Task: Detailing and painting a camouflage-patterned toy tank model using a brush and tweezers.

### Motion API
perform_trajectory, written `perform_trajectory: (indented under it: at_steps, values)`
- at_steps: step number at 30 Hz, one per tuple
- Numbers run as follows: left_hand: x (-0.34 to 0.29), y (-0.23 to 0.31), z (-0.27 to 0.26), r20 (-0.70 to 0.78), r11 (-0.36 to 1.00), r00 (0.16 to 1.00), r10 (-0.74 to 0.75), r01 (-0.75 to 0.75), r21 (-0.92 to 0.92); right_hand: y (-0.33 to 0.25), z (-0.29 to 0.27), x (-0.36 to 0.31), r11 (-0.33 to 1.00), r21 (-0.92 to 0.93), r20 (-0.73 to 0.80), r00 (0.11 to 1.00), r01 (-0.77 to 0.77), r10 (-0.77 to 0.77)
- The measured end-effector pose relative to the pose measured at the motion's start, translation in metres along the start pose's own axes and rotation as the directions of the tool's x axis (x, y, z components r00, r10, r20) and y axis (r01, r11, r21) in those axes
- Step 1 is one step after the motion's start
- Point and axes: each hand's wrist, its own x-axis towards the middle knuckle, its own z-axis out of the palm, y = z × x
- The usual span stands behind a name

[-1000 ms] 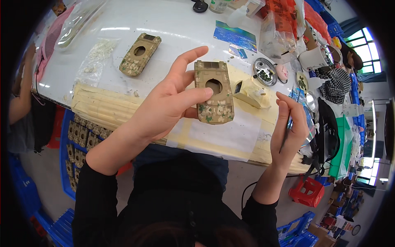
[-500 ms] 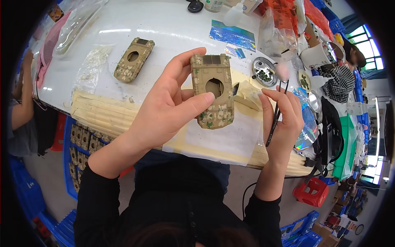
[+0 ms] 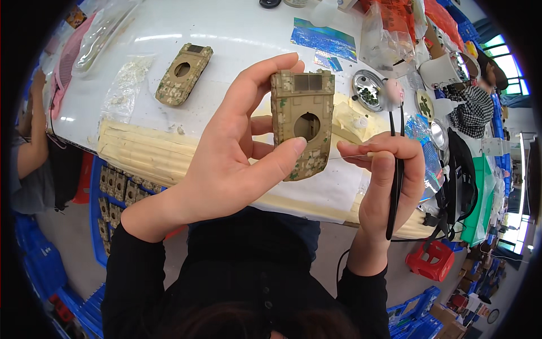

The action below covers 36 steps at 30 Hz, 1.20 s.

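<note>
My left hand (image 3: 237, 152) is closed around a camouflaged model tank hull (image 3: 302, 161), its thumb lying beside the round opening in the top. Black tweezers (image 3: 397, 186) stand tips-up in my right hand (image 3: 395, 175). The thumb and forefinger of that hand also pinch a thin needle-like rod (image 3: 353, 156), which points at the hull's lower right edge; whether it touches is unclear. A blurred pink rounded thing (image 3: 393, 93) shows at the tweezer tips; I cannot tell if they grip it. Farther left, a second tank hull (image 3: 183, 75) lies on the table.
Small dark green pieces lie in a round metal dish (image 3: 367, 90) at the right. Crumpled masking tape (image 3: 350, 120) sits behind my right fingers. Shiny blue sheets (image 3: 324, 40) lie at the back. Below the table's left front edge, a blue tray (image 3: 97, 226) holds several hulls.
The hull has moved slightly right and turned a little. My right hand has rotated, its tweezers now more upright, and the thin rod now shows pointing toward the hull.
</note>
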Motion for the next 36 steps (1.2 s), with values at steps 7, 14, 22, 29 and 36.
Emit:
perform_trajectory:
  at_steps: [7,14,22,29,36]
  values:
    - [-0.0019,-0.0017,-0.001,0.027,0.991,0.997,0.078,-0.081,0.103,0.0,0.0067,-0.0005,0.996,0.057,0.01,0.997,-0.075,0.075]
    - [-0.0029,-0.0014,-0.0022,0.05,0.975,0.993,0.108,-0.115,0.188,0.0009,0.0069,-0.0004,0.997,0.003,0.012,0.997,-0.072,0.072]
    - [-0.0023,-0.0015,-0.0032,0.051,0.963,0.991,0.123,-0.132,0.235,0.0019,0.0066,0.0005,0.998,-0.02,0.031,0.998,-0.051,0.051]
    - [-0.0025,-0.0013,-0.0032,0.055,0.963,0.99,0.126,-0.136,0.233,0.0023,0.0066,0.0,0.999,-0.022,0.034,0.998,-0.044,0.045]
    - [-0.0029,-0.0009,-0.0041,0.06,0.965,0.99,0.125,-0.135,0.226,0.0013,0.0072,0.0007,0.998,-0.042,0.04,0.998,-0.037,0.038]
